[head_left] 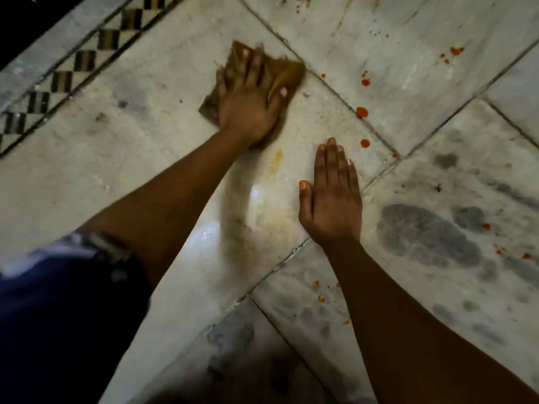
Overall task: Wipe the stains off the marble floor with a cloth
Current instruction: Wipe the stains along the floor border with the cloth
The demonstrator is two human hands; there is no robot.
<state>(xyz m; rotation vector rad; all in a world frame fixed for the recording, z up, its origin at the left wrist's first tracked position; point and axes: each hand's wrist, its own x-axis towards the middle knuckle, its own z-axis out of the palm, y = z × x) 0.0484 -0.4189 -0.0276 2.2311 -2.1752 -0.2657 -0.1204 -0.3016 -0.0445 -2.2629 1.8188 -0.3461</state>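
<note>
My left hand [250, 103] presses flat on a brown-yellow cloth [288, 74] lying on the white marble floor [145, 135], fingers spread and straight over it; both look motion-blurred. My right hand [332, 196] rests flat on the floor to the right and nearer me, fingers straight, holding nothing. Red stains dot the tiles to the right of the cloth: one drop [362, 112], another [365, 143], and smaller spots [365, 81] farther off. A yellowish smear [277, 161] lies between the two hands.
A black-and-white checkered border strip [84, 61] runs diagonally at the upper left. Dark grey patches [423, 231] mark the tiles at right, with more red specks [485, 226]. My dark blue clothed knee [58, 316] fills the lower left.
</note>
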